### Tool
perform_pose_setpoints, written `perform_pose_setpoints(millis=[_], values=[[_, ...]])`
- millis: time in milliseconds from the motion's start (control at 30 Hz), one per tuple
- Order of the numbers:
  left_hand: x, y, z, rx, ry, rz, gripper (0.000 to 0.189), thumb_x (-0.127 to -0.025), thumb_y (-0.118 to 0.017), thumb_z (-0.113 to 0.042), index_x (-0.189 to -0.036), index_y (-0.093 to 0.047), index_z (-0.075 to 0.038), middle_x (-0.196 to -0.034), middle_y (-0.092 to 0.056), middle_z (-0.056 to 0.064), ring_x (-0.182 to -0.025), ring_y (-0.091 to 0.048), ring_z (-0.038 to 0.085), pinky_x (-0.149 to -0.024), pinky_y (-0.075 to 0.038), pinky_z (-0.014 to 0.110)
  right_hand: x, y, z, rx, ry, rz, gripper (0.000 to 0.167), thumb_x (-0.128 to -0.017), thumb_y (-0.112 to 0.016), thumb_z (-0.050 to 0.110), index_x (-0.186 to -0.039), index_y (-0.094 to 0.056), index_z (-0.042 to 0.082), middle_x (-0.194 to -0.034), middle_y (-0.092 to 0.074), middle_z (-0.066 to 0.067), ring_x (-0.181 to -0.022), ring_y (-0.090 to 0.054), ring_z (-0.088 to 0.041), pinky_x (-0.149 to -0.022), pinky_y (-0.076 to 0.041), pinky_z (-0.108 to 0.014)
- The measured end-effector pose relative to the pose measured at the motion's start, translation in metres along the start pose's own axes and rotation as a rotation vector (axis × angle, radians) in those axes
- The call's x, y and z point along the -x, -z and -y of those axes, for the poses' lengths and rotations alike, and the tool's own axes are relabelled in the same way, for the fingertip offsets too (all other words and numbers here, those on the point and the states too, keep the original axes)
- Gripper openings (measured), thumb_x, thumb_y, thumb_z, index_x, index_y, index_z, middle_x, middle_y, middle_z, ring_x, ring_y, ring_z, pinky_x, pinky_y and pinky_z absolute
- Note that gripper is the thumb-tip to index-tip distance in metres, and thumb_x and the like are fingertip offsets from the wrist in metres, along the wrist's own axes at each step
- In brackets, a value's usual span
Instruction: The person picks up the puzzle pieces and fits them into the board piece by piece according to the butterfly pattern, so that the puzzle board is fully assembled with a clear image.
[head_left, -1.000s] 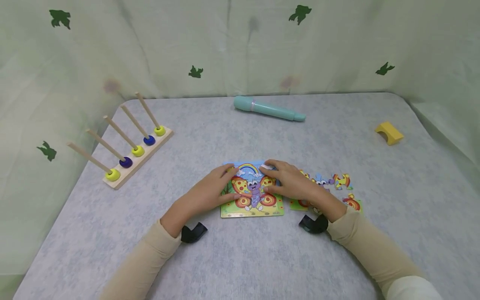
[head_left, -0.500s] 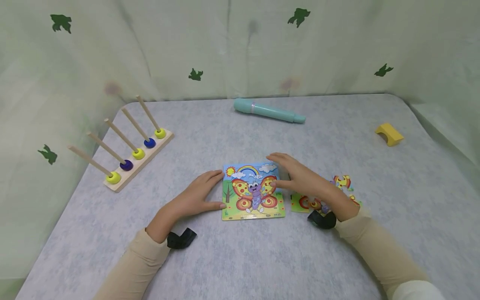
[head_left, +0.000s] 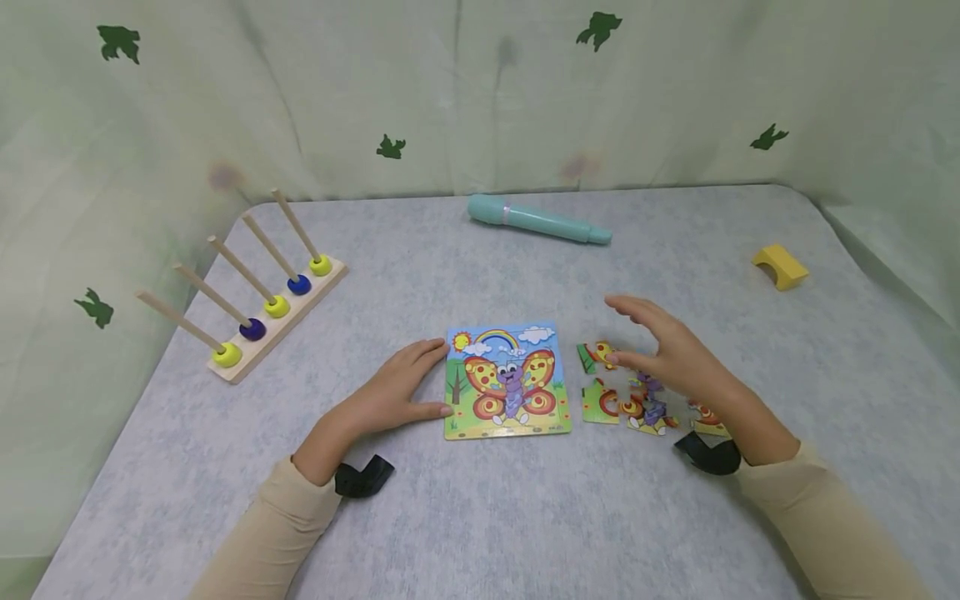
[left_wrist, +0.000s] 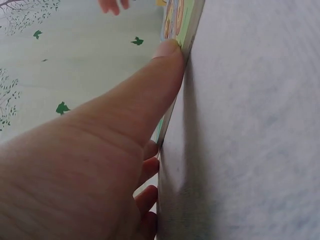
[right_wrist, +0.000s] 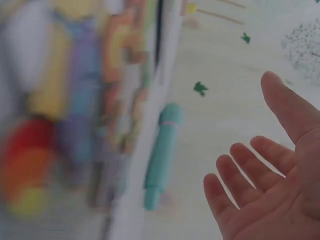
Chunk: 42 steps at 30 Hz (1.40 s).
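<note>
A square butterfly puzzle board lies flat in the middle of the table, its picture showing a rainbow, sun and butterfly. My left hand rests at the board's left edge, thumb and fingers extended; in the left wrist view the thumb touches the board's edge. Over the loose puzzle pieces to the right of the board hovers my right hand, fingers spread apart and holding nothing. Its forearm and palm hide some of those pieces. In the right wrist view the palm shows bare.
At the left stands a wooden peg rack with yellow and blue rings. A teal pen-shaped tube lies near the back edge, and a yellow arch block at the back right. A pale curtain with green birds hangs behind.
Both hands have come off the picture. My left hand has drawn back to the board's left edge, and my right hand has moved right, over the loose pieces.
</note>
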<state>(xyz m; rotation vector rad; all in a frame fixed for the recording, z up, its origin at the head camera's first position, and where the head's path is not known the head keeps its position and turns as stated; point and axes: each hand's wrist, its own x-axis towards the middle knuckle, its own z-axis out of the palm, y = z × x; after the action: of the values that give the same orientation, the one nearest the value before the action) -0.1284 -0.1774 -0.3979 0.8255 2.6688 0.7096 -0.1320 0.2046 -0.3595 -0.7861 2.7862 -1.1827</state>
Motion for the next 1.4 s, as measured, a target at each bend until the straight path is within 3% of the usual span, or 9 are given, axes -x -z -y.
perform_pose_setpoints(millis=[167, 300, 400, 633, 1033, 1267, 1400], values=[[0.000, 0.000, 0.000, -0.002, 0.003, -0.002, 0.086, -0.079, -0.060, -0.054, -0.143, -0.023, -0.009, -0.146, -0.020, 0.007, -0.132, -0.014, 0.026, -0.104, -0.016, 0.046, 0.003, -0.009, -0.018, -0.047, -0.072, 0.063, 0.068, -0.080, -0.069, 0.024, -0.137, -0.035, 0.006, -0.136, -0.037, -0.015, -0.117, -0.038, -0.036, -0.091, -0.034, -0.052], [0.000, 0.001, 0.001, -0.010, -0.006, -0.007, 0.086, -0.079, -0.060, -0.053, -0.143, -0.023, -0.008, -0.146, -0.020, 0.008, -0.132, -0.013, 0.026, -0.104, -0.016, 0.045, 0.003, -0.016, -0.029, -0.055, -0.152, 0.132, 0.068, -0.080, -0.067, 0.031, -0.137, -0.036, 0.010, -0.137, -0.037, -0.011, -0.120, -0.037, -0.031, -0.094, -0.032, -0.050], [-0.001, 0.001, 0.001, -0.012, -0.013, -0.011, 0.086, -0.079, -0.060, -0.052, -0.143, -0.023, -0.008, -0.146, -0.020, 0.008, -0.132, -0.014, 0.027, -0.104, -0.016, 0.046, 0.003, -0.020, -0.035, -0.038, -0.163, 0.167, 0.063, -0.082, -0.065, 0.031, -0.136, -0.040, 0.012, -0.136, -0.039, -0.008, -0.124, -0.034, -0.027, -0.097, -0.029, -0.048], [0.001, 0.003, -0.003, 0.003, -0.020, -0.023, 0.087, -0.078, -0.064, -0.050, -0.142, -0.025, -0.005, -0.145, -0.021, 0.011, -0.132, -0.015, 0.029, -0.103, -0.016, 0.048, 0.002, -0.023, -0.036, 0.033, -0.100, 0.162, 0.047, -0.086, -0.061, 0.023, -0.129, -0.049, 0.008, -0.129, -0.048, -0.009, -0.121, -0.039, -0.027, -0.095, -0.032, -0.047], [0.000, -0.002, 0.000, 0.022, -0.012, -0.034, 0.087, -0.078, -0.063, -0.051, -0.143, -0.024, -0.008, -0.145, -0.021, 0.009, -0.132, -0.014, 0.027, -0.103, -0.015, 0.048, 0.005, -0.024, -0.033, 0.050, -0.086, 0.094, 0.043, -0.084, -0.064, 0.024, -0.122, -0.055, 0.005, -0.124, -0.047, -0.013, -0.115, -0.043, -0.031, -0.088, -0.040, -0.048], [-0.001, -0.003, 0.001, 0.020, -0.039, -0.043, 0.083, -0.077, -0.064, -0.050, -0.142, -0.027, -0.012, -0.144, -0.023, 0.009, -0.131, -0.016, 0.028, -0.103, -0.014, 0.048, 0.004, -0.022, -0.015, 0.044, 0.049, 0.007, 0.041, -0.081, -0.067, 0.012, -0.119, -0.056, 0.001, -0.120, -0.049, -0.013, -0.107, -0.049, -0.028, -0.077, -0.047, -0.042], [-0.001, -0.003, 0.001, 0.019, -0.063, -0.053, 0.082, -0.077, -0.065, -0.048, -0.141, -0.029, -0.012, -0.143, -0.024, 0.010, -0.131, -0.017, 0.030, -0.102, -0.014, 0.050, 0.000, -0.023, 0.005, 0.040, 0.129, -0.047, 0.041, -0.079, -0.069, 0.009, -0.118, -0.058, 0.000, -0.119, -0.051, -0.011, -0.106, -0.051, -0.025, -0.079, -0.047, -0.040]])
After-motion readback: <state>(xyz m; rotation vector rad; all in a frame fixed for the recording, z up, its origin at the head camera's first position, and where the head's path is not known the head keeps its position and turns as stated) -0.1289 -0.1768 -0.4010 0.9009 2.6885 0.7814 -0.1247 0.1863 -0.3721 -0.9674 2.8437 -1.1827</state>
